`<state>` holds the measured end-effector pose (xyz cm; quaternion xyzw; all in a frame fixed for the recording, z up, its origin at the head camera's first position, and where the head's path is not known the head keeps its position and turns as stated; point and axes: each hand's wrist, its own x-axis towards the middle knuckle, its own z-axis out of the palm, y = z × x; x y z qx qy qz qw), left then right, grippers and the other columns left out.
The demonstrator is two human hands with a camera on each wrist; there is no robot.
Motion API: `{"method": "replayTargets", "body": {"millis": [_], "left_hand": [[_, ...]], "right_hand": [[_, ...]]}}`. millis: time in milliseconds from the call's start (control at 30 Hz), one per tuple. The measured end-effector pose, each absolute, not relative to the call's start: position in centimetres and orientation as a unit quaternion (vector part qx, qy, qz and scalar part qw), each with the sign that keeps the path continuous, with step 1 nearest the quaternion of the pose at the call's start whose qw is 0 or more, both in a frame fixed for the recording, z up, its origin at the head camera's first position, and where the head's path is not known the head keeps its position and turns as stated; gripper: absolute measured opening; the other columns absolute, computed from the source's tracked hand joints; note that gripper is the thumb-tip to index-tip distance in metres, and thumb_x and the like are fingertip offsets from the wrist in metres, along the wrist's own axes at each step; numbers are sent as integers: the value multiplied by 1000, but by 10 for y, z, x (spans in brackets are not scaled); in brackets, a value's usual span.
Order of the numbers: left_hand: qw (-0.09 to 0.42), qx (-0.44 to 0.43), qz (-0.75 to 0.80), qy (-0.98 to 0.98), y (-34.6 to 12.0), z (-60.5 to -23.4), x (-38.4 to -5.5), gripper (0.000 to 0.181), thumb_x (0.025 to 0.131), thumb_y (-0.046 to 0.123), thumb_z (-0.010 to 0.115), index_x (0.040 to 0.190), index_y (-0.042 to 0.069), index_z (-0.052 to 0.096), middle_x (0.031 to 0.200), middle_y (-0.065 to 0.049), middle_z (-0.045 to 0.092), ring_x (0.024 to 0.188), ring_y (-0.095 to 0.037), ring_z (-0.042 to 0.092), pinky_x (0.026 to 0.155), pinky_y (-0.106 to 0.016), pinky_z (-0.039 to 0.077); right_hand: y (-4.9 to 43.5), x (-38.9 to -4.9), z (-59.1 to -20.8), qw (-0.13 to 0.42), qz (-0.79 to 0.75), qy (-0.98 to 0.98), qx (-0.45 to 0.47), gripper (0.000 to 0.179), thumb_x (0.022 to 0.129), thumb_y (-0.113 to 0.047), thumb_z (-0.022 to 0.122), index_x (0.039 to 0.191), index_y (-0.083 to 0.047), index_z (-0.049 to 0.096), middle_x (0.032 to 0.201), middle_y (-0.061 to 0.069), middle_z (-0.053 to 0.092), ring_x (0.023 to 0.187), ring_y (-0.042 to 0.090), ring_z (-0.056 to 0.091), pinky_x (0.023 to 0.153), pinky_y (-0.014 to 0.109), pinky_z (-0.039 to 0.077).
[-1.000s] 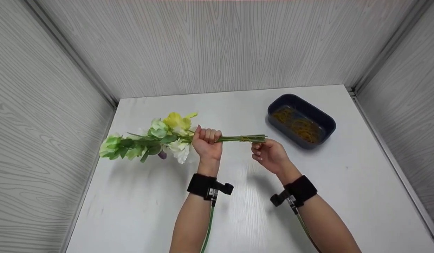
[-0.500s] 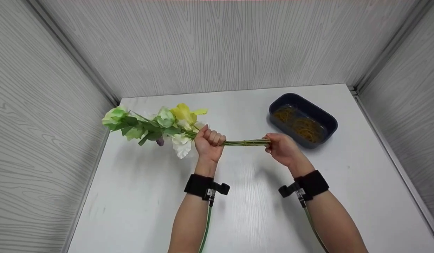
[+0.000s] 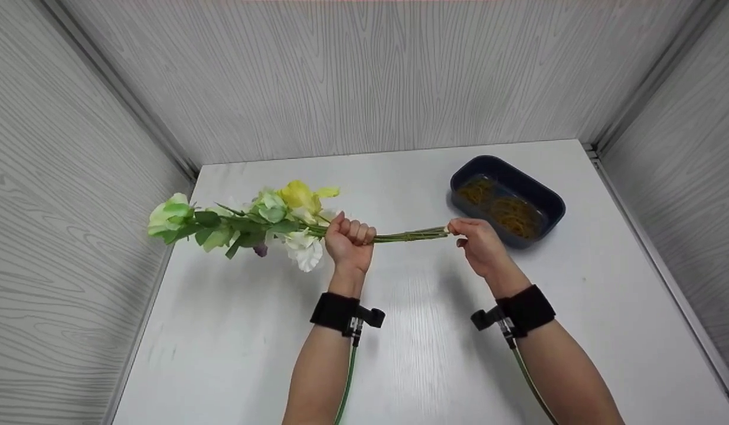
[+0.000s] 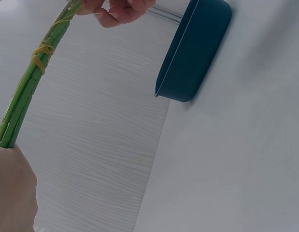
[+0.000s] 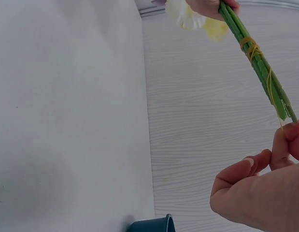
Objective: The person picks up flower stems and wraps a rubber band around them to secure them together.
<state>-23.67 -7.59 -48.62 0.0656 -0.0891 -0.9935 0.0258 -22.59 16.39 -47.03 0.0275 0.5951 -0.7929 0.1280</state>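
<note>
My left hand (image 3: 351, 242) grips a bouquet of flowers (image 3: 270, 206) round its green stems (image 3: 405, 236), above the table. White, yellow and pale green blooms point left; the bare stem ends point right. A yellow rubber band (image 4: 41, 55) is wound round the stems between my hands. At the stem ends, my right hand (image 3: 481, 245) pinches with thumb and forefinger. In the right wrist view a thin strand of rubber band (image 5: 269, 84) runs along the stems to those fingertips. Whether the fingertips touch a stem as well is hard to tell.
A dark blue rectangular tub (image 3: 541, 198) holding many yellow rubber bands (image 3: 512, 218) stands behind my right hand. The white table (image 3: 399, 354) has grey wood-grain panels (image 3: 364, 77) at its back and sides. Each wrist wears a black camera strap with a green cable.
My right hand has moved right, from beneath the stems to just past their ends. The bouquet rose a little, then its flower end dipped and shifted left. My left hand keeps its grip.
</note>
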Motion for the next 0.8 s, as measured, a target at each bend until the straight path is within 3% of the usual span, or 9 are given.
{"method": "replayTargets", "body": {"millis": [467,667,800], "left_hand": [[50,52,-988,-138,-73,-489,-235,45,101,12,29,60,15,13,56,4,10,47,-9,10,52,-26,11],[81,45,-983,-159,-70,-487,-237,45,102,12,28,59,15,14,55,4,11,44,-8,13,49,-25,13],[104,43,-980,-165,-67,-485,-237,46,102,12,27,58,15,15,54,5,12,40,-7,17,46,-24,16]], "right_hand": [[163,-226,-466,79,-772,630,25,36,99,-5,53,65,-11,64,84,1,54,90,19,41,73,32,26],[162,-227,-461,64,-734,676,24,31,96,-5,59,67,-10,69,94,5,42,97,21,37,85,35,24],[160,-228,-458,54,-715,697,19,20,94,-3,62,77,2,72,96,7,35,99,22,34,91,39,25]]}}
